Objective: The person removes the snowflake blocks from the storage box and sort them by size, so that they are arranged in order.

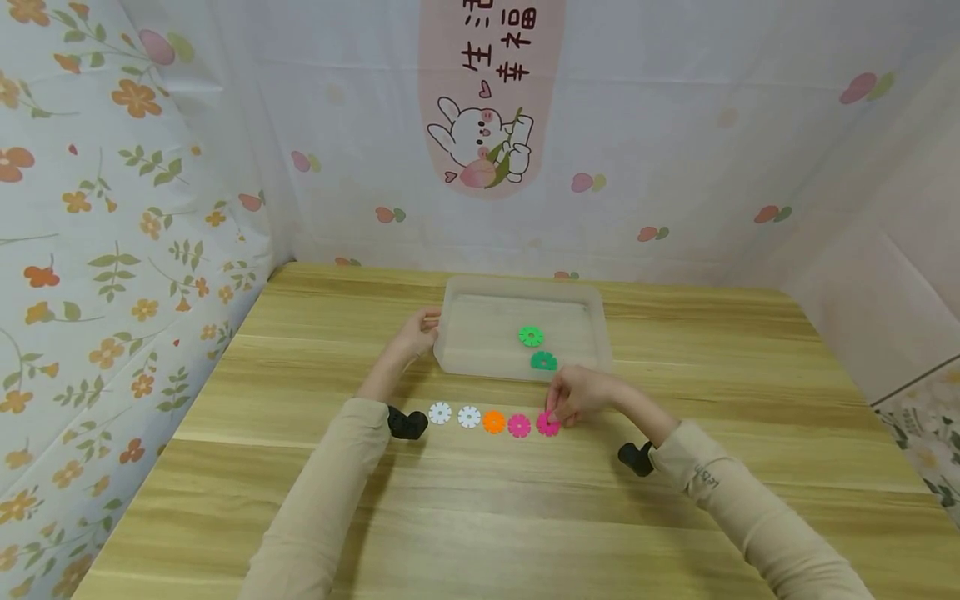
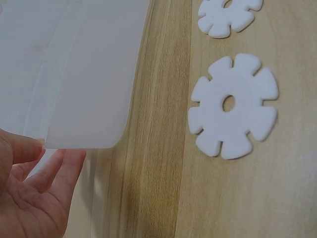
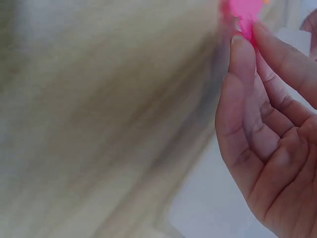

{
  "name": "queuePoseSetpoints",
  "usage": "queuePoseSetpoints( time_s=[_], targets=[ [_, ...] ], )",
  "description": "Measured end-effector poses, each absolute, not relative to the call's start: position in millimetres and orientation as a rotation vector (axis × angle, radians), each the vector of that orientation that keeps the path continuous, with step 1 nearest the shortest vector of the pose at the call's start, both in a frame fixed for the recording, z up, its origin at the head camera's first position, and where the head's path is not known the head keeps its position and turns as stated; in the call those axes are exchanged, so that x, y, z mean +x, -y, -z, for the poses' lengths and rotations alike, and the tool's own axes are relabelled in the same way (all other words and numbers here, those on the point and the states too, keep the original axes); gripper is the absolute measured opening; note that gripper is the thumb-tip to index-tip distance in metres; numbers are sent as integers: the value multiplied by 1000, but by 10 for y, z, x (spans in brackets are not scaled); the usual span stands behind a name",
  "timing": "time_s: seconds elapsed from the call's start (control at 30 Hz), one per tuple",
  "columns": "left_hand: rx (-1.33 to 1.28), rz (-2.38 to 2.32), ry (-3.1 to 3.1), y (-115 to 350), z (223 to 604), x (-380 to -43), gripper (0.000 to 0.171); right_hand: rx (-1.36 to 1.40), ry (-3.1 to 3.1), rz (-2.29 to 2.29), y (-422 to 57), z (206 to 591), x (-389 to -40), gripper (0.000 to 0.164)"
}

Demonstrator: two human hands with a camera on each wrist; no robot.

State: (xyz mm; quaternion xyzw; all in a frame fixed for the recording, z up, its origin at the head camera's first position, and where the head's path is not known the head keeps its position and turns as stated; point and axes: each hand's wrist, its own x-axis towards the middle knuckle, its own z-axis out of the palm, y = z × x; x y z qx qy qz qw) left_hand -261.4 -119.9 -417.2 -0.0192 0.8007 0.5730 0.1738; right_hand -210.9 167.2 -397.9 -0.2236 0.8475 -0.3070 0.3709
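Observation:
At its left end, my left hand (image 1: pixel 418 335) pinches the wall of a translucent plastic box (image 1: pixel 525 288); in the left wrist view, thumb and fingers meet at the rim. My right hand (image 1: pixel 581 395) pinches a pink notched disc (image 1: pixel 548 427) between thumb and fingertips at the right end of a row. To its left lie another pink disc (image 1: pixel 519 426), an orange disc (image 1: pixel 493 422) and two white discs, one nearer (image 1: pixel 469 417) and one at the far left (image 2: pixel 233 106). Inside the box are a light green disc (image 1: pixel 531 336) and a dark green disc (image 1: pixel 543 361), its lower part hidden.
The wooden table (image 1: pixel 480 517) carries the box towards its back edge. A printed cloth (image 1: pixel 337 108) hangs behind, and a floral cloth (image 1: pixel 135 250) covers the left side. Black wrist mounts (image 1: pixel 408 423) sit beside both sleeves.

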Motion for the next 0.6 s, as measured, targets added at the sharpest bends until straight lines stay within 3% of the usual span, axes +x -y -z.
queuePoseSetpoints(
  time_s=[0.6],
  targets=[
    [-43,-1638,-2266,1201,4178,-2613,44,-715,-2338,709,-1678,4079,-2075,6]
  ],
)
